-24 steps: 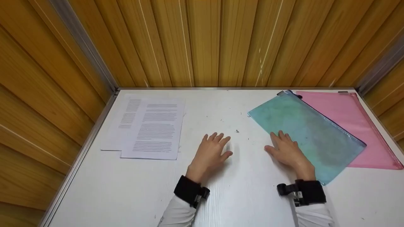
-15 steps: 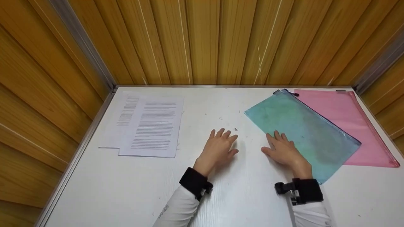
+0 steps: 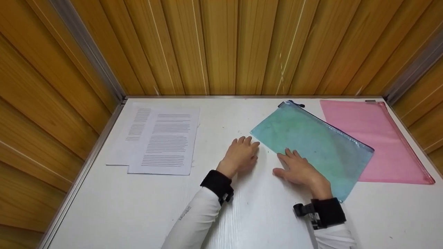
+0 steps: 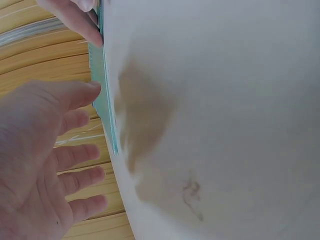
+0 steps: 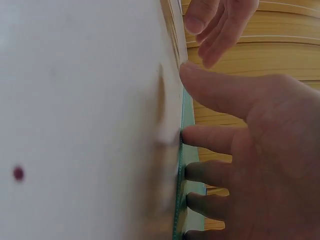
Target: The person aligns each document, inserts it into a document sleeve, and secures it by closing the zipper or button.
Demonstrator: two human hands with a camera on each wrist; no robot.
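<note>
Your left hand (image 3: 240,154) lies palm down, fingers (image 3: 246,141) straight and loosely together. Your right hand (image 3: 297,169) lies flat beside it, fingers spread, both forearms in white sleeves.

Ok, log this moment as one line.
right hand: flat, fingers on green zip pouch | left hand: open by pouch's near corner | pouch overlaps pink pouch | papers at left

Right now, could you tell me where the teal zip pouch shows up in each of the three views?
Head: the teal zip pouch lies right of centre on the white table, under the right hand.
Left wrist: a thin teal edge, upper left.
Right wrist: a teal strip under the fingertips.
Shared landmark: the white table.
</note>
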